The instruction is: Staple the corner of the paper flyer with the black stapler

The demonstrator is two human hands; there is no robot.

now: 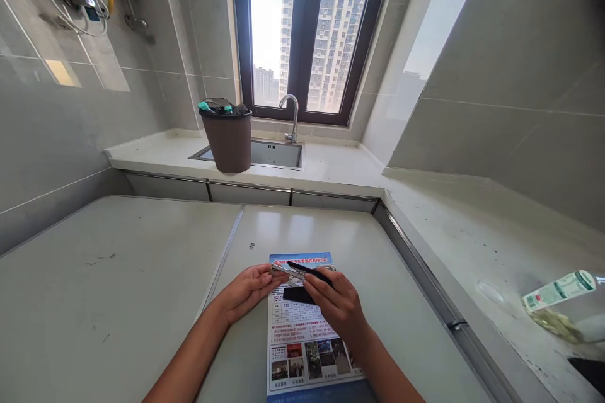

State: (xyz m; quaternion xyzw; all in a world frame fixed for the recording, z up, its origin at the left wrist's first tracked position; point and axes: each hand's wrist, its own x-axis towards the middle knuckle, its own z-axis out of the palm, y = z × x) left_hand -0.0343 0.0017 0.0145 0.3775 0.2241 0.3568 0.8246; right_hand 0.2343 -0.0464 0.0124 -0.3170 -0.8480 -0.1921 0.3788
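A black stapler (297, 294) with a silver metal rail is spread apart at its jaws above a printed flyer (302, 330). My right hand (341, 302) is closed around its rear end. At the front tip of the rail, my left hand (249, 289) has its thumb and fingers closed together on the metal. Some small staple pieces (252, 245) lie on the white table just beyond my left hand. The flyer, with blue edges, a table of text and several photos, lies flat under both hands, partly covered by them.
Beyond the white table (142, 277), a brown bin (230, 141) stands at the counter's sink (278, 154), beside a tap (293, 116). On the right counter (454, 220) lies a green and white tube-like package (560, 289).
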